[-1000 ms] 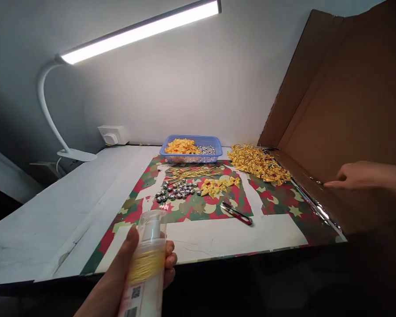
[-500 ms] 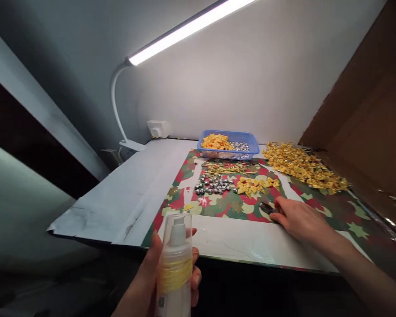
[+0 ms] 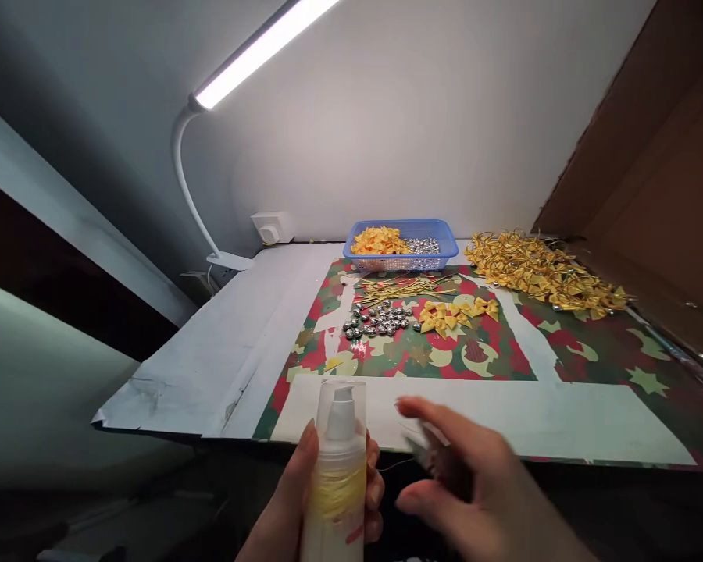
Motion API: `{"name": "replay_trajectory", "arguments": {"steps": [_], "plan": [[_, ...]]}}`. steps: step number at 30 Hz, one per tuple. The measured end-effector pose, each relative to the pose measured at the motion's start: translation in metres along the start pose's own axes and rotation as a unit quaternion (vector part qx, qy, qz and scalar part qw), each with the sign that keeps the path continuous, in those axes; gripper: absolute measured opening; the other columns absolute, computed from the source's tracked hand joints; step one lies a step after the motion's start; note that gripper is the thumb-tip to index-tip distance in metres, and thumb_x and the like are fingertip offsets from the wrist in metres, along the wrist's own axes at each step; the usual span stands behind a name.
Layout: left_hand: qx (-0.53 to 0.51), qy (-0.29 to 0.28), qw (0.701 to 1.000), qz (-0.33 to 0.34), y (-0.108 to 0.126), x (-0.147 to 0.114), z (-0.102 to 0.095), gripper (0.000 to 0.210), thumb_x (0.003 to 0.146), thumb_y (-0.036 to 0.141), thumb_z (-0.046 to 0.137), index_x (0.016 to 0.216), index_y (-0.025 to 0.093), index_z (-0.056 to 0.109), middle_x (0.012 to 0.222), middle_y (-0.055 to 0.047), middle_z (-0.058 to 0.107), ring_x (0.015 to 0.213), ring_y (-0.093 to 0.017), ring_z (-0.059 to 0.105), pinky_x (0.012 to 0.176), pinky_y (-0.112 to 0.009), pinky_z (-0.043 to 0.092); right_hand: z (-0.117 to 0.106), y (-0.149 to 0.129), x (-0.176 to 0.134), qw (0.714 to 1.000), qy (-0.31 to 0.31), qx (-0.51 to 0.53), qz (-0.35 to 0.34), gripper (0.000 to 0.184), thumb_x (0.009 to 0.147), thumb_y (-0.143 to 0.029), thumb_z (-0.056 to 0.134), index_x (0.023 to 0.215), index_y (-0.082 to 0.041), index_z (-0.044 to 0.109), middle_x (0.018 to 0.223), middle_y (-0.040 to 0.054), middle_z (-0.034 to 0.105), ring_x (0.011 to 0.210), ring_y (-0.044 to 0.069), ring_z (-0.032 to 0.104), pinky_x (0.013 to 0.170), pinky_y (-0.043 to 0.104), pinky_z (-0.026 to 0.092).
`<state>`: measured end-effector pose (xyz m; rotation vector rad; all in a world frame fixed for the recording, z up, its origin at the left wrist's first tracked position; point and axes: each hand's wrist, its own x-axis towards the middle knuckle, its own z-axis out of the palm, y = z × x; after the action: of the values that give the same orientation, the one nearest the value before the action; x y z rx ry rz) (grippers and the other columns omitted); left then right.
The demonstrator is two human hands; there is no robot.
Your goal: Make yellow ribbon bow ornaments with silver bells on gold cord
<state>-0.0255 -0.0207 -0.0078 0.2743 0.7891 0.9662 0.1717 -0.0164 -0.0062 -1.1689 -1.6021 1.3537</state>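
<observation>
My left hand [image 3: 287, 499] is wrapped around a clear-capped pump bottle [image 3: 340, 468], held upright at the table's front edge. Yellow thread [image 3: 340, 493] is wound round its middle, and a thin loose strand runs off to the right. Blurred by motion, my right hand [image 3: 480, 476] is just right of the bottle. In its palm lie small dark thread snips [image 3: 437, 460], their pointed tips toward the bottle; thumb and forefinger are spread apart around them. Beyond the hands lie silver beads [image 3: 380, 320], yellow ribbon bows [image 3: 445, 316] and gold twist ties [image 3: 401, 289].
A blue basket [image 3: 451, 248] at the back contains yellow bows and silver beads. A large pile of finished-looking gold bows [image 3: 544, 273] lies at the right beside a cardboard panel [image 3: 656, 156]. A lit clip lamp [image 3: 190, 195] stands at the left.
My right hand has lifted the snips off the patterned sheet and brought them left and nearer, beside the bottle. The bottle in my left hand has shifted slightly right in view.
</observation>
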Motion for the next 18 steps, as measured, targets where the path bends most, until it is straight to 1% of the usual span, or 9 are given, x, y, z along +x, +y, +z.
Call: {"name": "replay_trajectory", "arguments": {"steps": [2, 3, 5, 8, 11, 13, 15, 16, 18], "plan": [[-0.013, -0.001, 1.000, -0.005, -0.001, -0.003, 0.004, 0.048, 0.068, 0.058, 0.083, 0.081, 0.012, 0.078, 0.070, -0.003, 0.070, 0.057, -0.015, 0.062, 0.049, -0.024, 0.052, 0.009, 0.007, 0.006, 0.994, -0.070, 0.065, 0.060, 0.025, 0.077, -0.024, 0.069, 0.101, -0.018, 0.066, 0.066, -0.0038, 0.057, 0.052, 0.011, 0.053, 0.046, 0.019, 0.040], [-0.019, 0.003, 1.000, -0.004, -0.002, -0.005, 0.005, 0.048, 0.070, 0.057, 0.083, 0.084, 0.011, 0.079, 0.071, -0.003, 0.070, 0.058, -0.015, 0.063, 0.050, -0.024, 0.053, 0.011, 0.011, 0.007, 0.990, -0.082, 0.087, 0.081, 0.014, 0.079, -0.027, 0.067, 0.089, -0.017, 0.064, 0.061, -0.0042, 0.054, 0.050, 0.011, 0.053, 0.046, 0.019, 0.040], [-0.035, 0.014, 0.999, 0.005, -0.003, -0.007, 0.008, 0.050, 0.074, 0.055, 0.081, 0.092, 0.008, 0.079, 0.073, -0.005, 0.071, 0.061, -0.015, 0.063, 0.052, -0.025, 0.054, 0.010, 0.017, 0.007, 0.988, -0.061, 0.107, 0.092, 0.021, 0.084, -0.035, 0.063, 0.076, -0.017, 0.056, 0.059, -0.0037, 0.053, 0.050, 0.011, 0.053, 0.048, 0.020, 0.042], [-0.049, 0.037, 0.998, 0.011, -0.005, -0.008, 0.010, 0.057, 0.075, 0.053, 0.081, 0.101, 0.003, 0.078, 0.076, -0.006, 0.071, 0.062, -0.015, 0.064, 0.051, -0.024, 0.054, 0.000, 0.025, 0.004, 0.998, 0.021, 0.052, 0.037, 0.032, 0.091, -0.043, 0.059, 0.072, -0.018, 0.052, 0.060, -0.0030, 0.053, 0.053, 0.011, 0.050, 0.052, 0.021, 0.040], [-0.024, 0.049, 0.998, 0.024, -0.004, -0.006, 0.011, 0.060, 0.064, 0.052, 0.088, 0.100, 0.006, 0.079, 0.070, -0.005, 0.071, 0.056, -0.014, 0.063, 0.046, -0.022, 0.052, -0.009, 0.033, 0.003, 0.990, 0.117, -0.071, -0.033, 0.027, 0.097, -0.041, 0.053, 0.082, -0.020, 0.059, 0.072, -0.0002, 0.060, 0.061, 0.013, 0.055, 0.058, 0.023, 0.044], [0.017, 0.051, 0.998, 0.042, -0.002, -0.005, 0.011, 0.058, 0.059, 0.055, 0.089, 0.095, 0.010, 0.081, 0.065, -0.006, 0.073, 0.052, -0.016, 0.065, 0.044, -0.024, 0.053, -0.010, 0.036, 0.001, 0.963, 0.204, -0.155, -0.082, 0.022, 0.098, -0.039, 0.053, 0.110, -0.024, 0.063, 0.105, 0.0047, 0.066, 0.084, 0.018, 0.063, 0.074, 0.027, 0.051], [0.061, 0.056, 0.995, 0.062, 0.001, -0.006, 0.012, 0.057, 0.061, 0.059, 0.086, 0.086, 0.009, 0.082, 0.063, -0.009, 0.075, 0.053, -0.018, 0.068, 0.051, -0.026, 0.056, -0.007, 0.035, -0.005, 0.937, 0.274, -0.188, -0.109, 0.032, 0.101, -0.040, 0.049, 0.130, -0.029, 0.055, 0.131, 0.0057, 0.058, 0.109, 0.022, 0.061, 0.091, 0.031, 0.051], [0.072, 0.062, 0.993, 0.071, 0.002, -0.008, 0.014, 0.057, 0.063, 0.061, 0.084, 0.083, 0.007, 0.081, 0.065, -0.011, 0.077, 0.056, -0.019, 0.069, 0.055, -0.026, 0.057, -0.003, 0.032, -0.009, 0.936, 0.284, -0.176, -0.112, 0.032, 0.103, -0.042, 0.045, 0.130, -0.030, 0.055, 0.134, 0.0057, 0.057, 0.113, 0.022, 0.060, 0.093, 0.031, 0.050], [0.061, 0.078, 0.992, 0.077, 0.003, -0.011, 0.017, 0.056, 0.064, 0.059, 0.084, 0.083, 0.007, 0.081, 0.071, -0.012, 0.079, 0.063, -0.019, 0.071, 0.063, -0.026, 0.059, 0.006, 0.025, -0.018, 0.961, 0.241, -0.099, -0.097, 0.038, 0.105, -0.051, 0.035, 0.114, -0.028, 0.064, 0.120, 0.0065, 0.065, 0.105, 0.021, 0.063, 0.089, 0.029, 0.051]]}}
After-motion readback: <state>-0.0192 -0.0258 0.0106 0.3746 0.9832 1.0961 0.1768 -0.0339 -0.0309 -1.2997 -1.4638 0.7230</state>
